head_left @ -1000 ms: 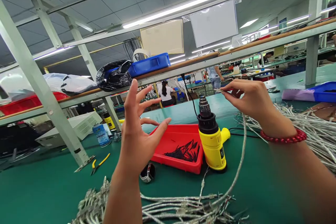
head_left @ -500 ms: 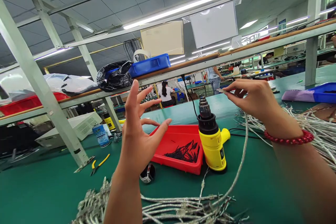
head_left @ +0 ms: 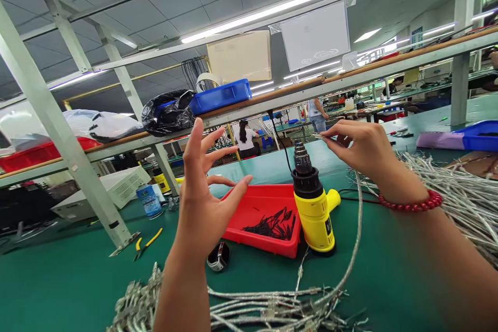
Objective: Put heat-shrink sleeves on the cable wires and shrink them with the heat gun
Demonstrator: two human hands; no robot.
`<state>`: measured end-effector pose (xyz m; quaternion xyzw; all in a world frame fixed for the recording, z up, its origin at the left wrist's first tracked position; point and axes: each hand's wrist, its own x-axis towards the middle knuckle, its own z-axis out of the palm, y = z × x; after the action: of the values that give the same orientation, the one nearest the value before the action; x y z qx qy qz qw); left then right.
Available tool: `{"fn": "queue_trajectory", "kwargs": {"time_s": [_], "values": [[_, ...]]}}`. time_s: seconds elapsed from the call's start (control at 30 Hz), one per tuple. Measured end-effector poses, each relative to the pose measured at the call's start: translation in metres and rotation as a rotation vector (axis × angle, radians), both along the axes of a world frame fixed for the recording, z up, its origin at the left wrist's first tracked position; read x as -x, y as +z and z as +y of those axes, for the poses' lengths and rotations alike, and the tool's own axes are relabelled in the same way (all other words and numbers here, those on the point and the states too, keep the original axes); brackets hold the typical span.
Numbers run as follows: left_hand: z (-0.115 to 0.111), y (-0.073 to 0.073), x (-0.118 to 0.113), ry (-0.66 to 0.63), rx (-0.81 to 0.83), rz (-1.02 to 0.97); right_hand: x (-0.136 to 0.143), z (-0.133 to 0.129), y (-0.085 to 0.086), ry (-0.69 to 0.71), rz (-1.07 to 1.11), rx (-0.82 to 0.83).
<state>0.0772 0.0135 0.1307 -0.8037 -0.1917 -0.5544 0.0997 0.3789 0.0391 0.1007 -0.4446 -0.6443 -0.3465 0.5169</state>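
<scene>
Cable [head_left: 358, 228] hangs in a curve at right of centre, dropping from below your right hand [head_left: 361, 145] to the wire bundle [head_left: 268, 303] along the bottom of the frame. Your right grip is narrow, thumb and fingertips pinching a small pale end piece [head_left: 318, 136] that points left; your palm hides whether it joins the cable. A red bead bracelet [head_left: 412, 202] circles that wrist. Your left hand [head_left: 206, 212] is raised at centre left, its grip wide, with the fingers spread and the thumb toward the right.

Between your hands, a red tray [head_left: 257, 243] sits on the green bench [head_left: 78, 280], with thin black pieces [head_left: 272, 224] heaped inside. Just right of it, a yellow heat gun [head_left: 316, 218] stands with its nozzle up. You have a watch [head_left: 219, 257] near the tray's front left, and yellow-handled pliers [head_left: 147, 244] farther left, below a blue can [head_left: 151, 201]. More silvery cables [head_left: 455, 197] lie in a loose pile at the right edge, near a blue tray [head_left: 482, 136]. Above the bench, a shelf [head_left: 280, 102] crosses the frame, carrying a blue bin [head_left: 221, 96] beside a black plastic bag [head_left: 167, 113].
</scene>
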Motion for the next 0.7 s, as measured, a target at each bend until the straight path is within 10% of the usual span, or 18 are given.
{"fn": "queue_trajectory", "kwargs": {"time_s": [0.7], "values": [[0.000,0.000,0.002,0.007,0.005,0.019,0.012,0.002,-0.001,0.013,-0.009,-0.004]]}}
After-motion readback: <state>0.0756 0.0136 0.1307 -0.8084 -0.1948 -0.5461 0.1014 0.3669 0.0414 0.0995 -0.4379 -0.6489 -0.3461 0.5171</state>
